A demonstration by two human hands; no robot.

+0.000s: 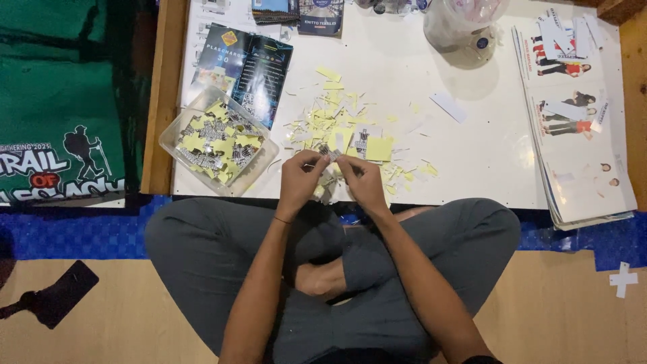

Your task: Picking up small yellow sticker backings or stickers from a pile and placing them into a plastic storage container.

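Both hands [333, 176] pinch a small sticker [330, 154]; its orientation is unclear.

Both hands [333, 176] pinching small sticker [329, 154] over yellow scraps [350, 128]

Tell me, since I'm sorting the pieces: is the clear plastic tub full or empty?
Partly full: the clear tub holds a loose layer of yellow and printed paper pieces, with no lid on it.
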